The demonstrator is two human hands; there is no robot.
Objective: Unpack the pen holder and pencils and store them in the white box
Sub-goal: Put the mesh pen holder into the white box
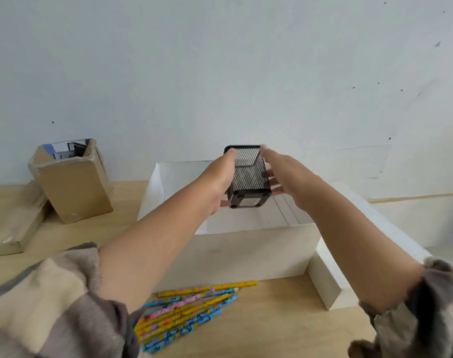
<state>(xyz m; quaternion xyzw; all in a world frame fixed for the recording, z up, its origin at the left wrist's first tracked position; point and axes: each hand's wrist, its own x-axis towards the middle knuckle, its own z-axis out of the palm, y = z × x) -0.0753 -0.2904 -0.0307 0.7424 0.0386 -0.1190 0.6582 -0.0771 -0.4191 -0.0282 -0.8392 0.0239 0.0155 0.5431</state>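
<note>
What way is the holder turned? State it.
Tipped: the holder is held between both hands over the box, its base toward the camera and its mouth away.

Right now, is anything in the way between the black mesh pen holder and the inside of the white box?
Nothing visible. Both hands, left hand and right hand, hold the pen holder above the open white box, and the part of the interior in view looks bare. The pencils lie outside, in front.

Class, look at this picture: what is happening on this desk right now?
A person holds a black mesh pen holder between the left hand and right hand, tilted, above the open white box. A heap of colourful pencils lies on the wooden table in front of the box, not yet stored. An opened cardboard box stands at the far left.
</note>
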